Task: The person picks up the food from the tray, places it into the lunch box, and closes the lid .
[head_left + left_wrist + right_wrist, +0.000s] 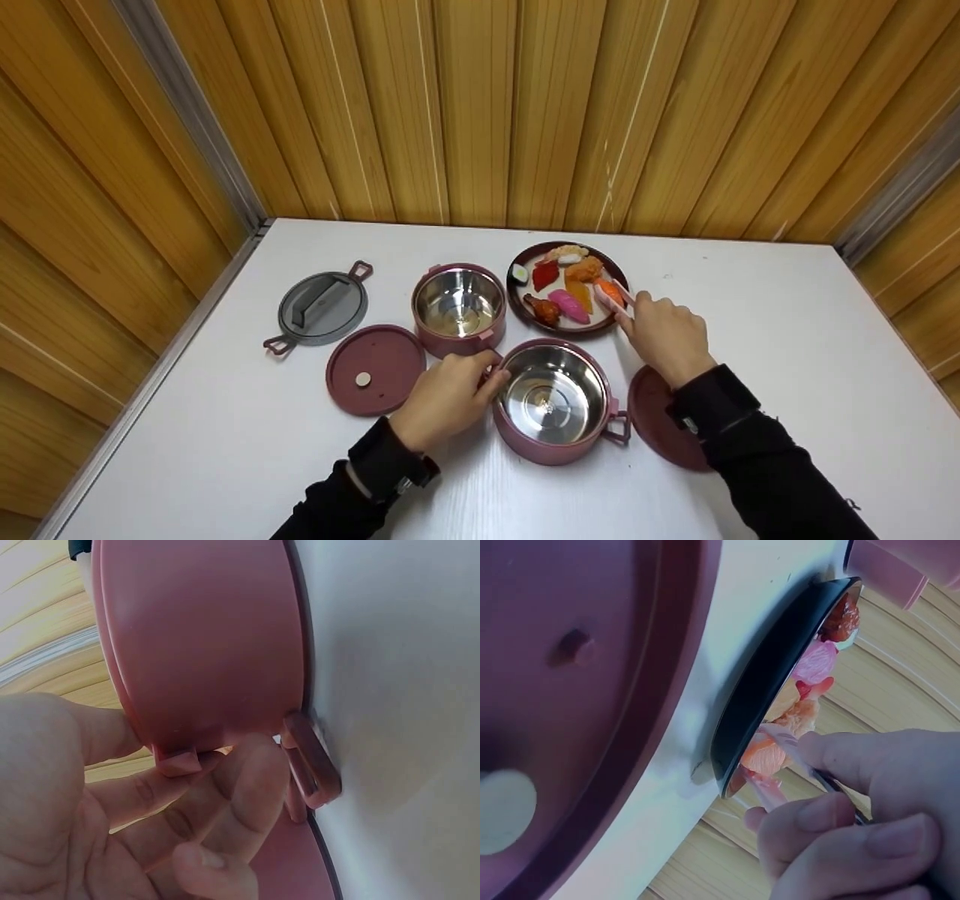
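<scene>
My left hand (450, 394) holds the near pink pot (540, 452) at its left side, thumb at the rim and fingers beneath the side tab (180, 763). That pot has a shiny steel inside and a handle out to the right. In my right hand (670, 337) are pink tongs (611, 298), pinched between thumb and fingers. Their tips reach either side of an orange sushi piece (609, 289) at the right of the dark-rimmed plate (517, 308). Pink sushi (570, 306), a drumstick (543, 309) and several other toy foods share the plate.
A second pink pot (450, 343) stands behind the left hand, beside the plate. To its left lie a maroon lid (382, 360) and a grey lid with a raised handle (324, 309). Another maroon lid (664, 424) lies below the right wrist. Wood-patterned walls (480, 112) border the table.
</scene>
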The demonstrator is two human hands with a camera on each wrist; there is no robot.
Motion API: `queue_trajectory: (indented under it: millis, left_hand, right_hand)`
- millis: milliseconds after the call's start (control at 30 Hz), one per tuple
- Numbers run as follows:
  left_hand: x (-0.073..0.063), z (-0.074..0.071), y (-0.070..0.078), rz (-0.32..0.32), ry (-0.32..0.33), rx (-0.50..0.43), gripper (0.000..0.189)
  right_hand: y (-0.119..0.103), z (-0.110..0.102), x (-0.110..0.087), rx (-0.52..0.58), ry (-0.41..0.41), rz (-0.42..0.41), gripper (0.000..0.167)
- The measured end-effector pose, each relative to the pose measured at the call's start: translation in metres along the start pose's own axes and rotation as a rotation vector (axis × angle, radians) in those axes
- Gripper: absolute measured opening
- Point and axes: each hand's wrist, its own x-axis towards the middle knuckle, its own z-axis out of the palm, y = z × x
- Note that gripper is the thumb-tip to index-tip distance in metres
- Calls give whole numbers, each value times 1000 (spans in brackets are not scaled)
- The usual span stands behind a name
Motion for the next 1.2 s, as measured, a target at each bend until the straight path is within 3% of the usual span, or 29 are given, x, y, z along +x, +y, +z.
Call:
queue_trajectory:
  millis: [333, 567, 1200]
  left_hand:
    - [2, -1, 1, -1, -10, -10, 24]
    - [-1, -1, 1, 11, 17, 1, 23]
    - [1, 1, 0, -20, -27, -17, 24]
  right_hand:
    - [8, -2, 0, -2, 24, -24, 43]
    - [17, -3, -2, 2, 38, -48, 44]
    - [29, -14, -11, 51, 54, -66, 45]
